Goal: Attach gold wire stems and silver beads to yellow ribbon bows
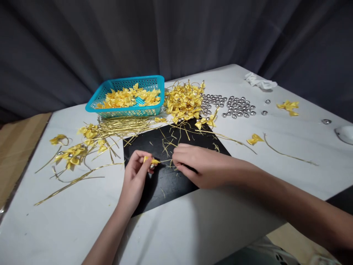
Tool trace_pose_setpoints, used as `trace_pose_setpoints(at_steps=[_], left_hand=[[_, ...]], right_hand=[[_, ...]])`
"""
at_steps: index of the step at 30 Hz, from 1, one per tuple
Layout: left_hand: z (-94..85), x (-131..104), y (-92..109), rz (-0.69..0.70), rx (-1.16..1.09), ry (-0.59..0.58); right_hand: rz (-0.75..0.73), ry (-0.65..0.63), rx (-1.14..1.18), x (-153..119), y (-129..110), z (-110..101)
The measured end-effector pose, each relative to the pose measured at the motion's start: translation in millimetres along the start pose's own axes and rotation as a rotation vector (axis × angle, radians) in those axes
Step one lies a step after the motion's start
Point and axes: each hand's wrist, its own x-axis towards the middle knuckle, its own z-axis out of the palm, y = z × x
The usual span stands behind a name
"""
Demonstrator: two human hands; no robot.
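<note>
Bkgd: dark curtain (176, 36), hanging in folds behind the white desk (68, 224). Black mat (171, 191) lies flat near the desk's middle, w/ short wire scraps (165, 150) strewn on it. Blue basket (162, 92) stands behind the mat, part-filled w/ yellow bows (121, 98).

R hand (197, 162) is over the mat, fingers curled in, fingertips pinched on a thin gold wire (165, 160). L hand (135, 176) is also over the mat, thumb & fingers closed on a yellow bow (155, 161); the wire runs from it across to the R hand.

Heap (183, 101) of yellow bows w/ gold wires sits just right of the basket. Loose wires (121, 127) are bunched in front of the basket; more bows (72, 154) lie left of the mat. White cloth (260, 81) is crumpled toward the far right; white dish (344, 134) cut off by frame edge. Silver beads (239, 106) are spread right of the heap; another bead (152, 166) shows at the held bow, by the L thumb.
</note>
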Motion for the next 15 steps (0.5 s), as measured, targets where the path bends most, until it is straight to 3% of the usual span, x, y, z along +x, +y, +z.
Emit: trace_pose_setpoints(at_steps=[4, 7, 10, 15], left_hand=[[5.1, -0.7, 0.3, -0.015, -0.017, -0.058], [6.4, 0.2, -0.7, -0.073, -0.049, -0.063], [4.5, 1.4, -2.1, -0.136, -0.130, 0.008], [1.0, 1.6, -2.4, -0.134, -0.197, 0.061]], right_hand=[[0.064, 0.036, 0.033, -1.6, 1.0, -7.3], [0.054, -0.088, 0.150, -4.6, -0.5, -10.7], [0.033, -0.226, 0.181, -5.5, -1.6, -9.1], [0.103, -0.269, 0.130, -1.6, -3.5, -0.1]])
